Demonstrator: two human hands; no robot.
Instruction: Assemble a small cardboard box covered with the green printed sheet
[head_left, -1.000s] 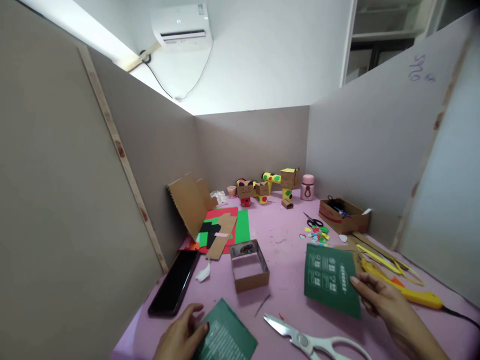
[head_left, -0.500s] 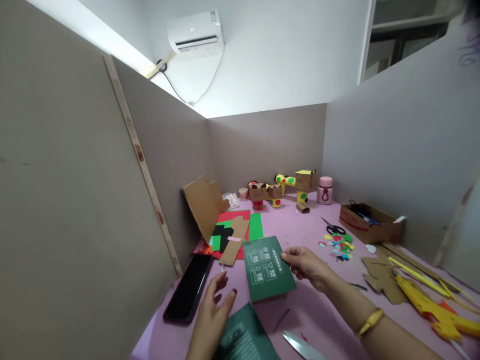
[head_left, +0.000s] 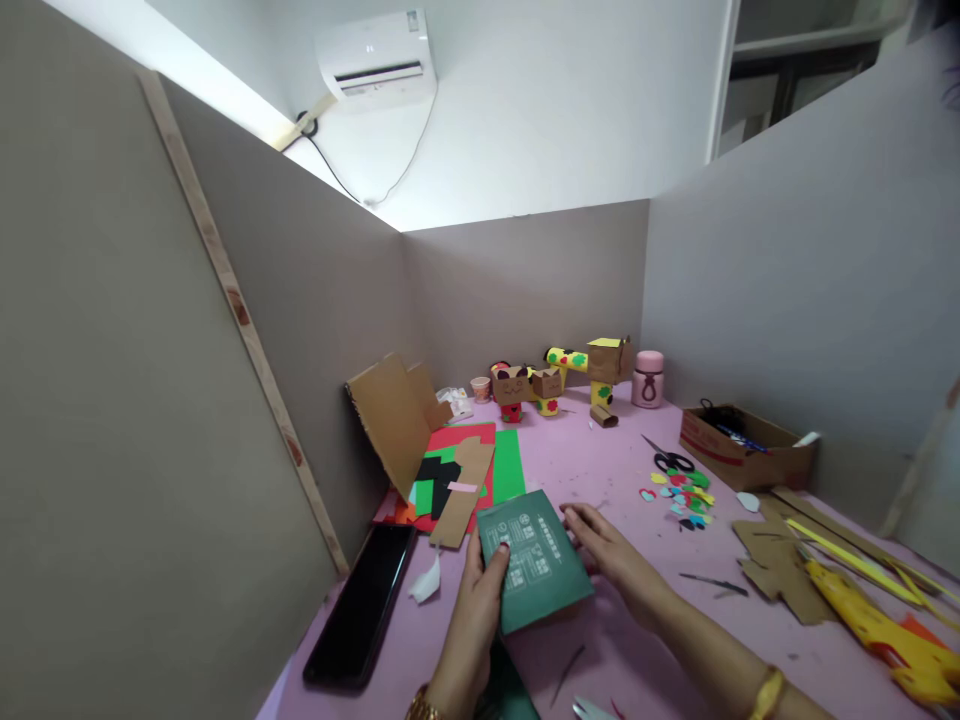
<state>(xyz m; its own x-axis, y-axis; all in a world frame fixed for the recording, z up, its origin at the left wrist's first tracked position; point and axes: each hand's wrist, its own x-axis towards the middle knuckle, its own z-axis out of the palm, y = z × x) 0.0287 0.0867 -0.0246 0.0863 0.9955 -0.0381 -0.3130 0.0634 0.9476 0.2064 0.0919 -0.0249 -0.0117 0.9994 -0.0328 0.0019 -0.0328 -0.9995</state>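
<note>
A green printed card [head_left: 534, 560] with white lettering and small icons is tilted above the table. My left hand [head_left: 480, 590] grips it by the left edge, thumb on the printed face and fingers hidden underneath. Beside the card's right edge, my right hand [head_left: 611, 555] has its fingers stretched out; whether any fingertip touches the edge I cannot tell. A second dark green piece [head_left: 512, 690] lies below, partly covered by my left forearm. Scissor blades [head_left: 589, 709] show at the bottom edge of the picture.
A black phone [head_left: 360, 610] lies at left, near coloured paper sheets [head_left: 510, 465] and cardboard [head_left: 390, 415]. Cardboard animal figures [head_left: 511, 390] and a pink flask [head_left: 649, 380] stand behind. At right are black-handled scissors [head_left: 671, 461], paper cutouts [head_left: 686, 495], an open box [head_left: 739, 450] and a yellow glue gun [head_left: 874, 625].
My left hand has moved up and taken hold of the card's left edge. My right hand's pinch on the right edge has loosened. A white scrap now shows beside the phone.
</note>
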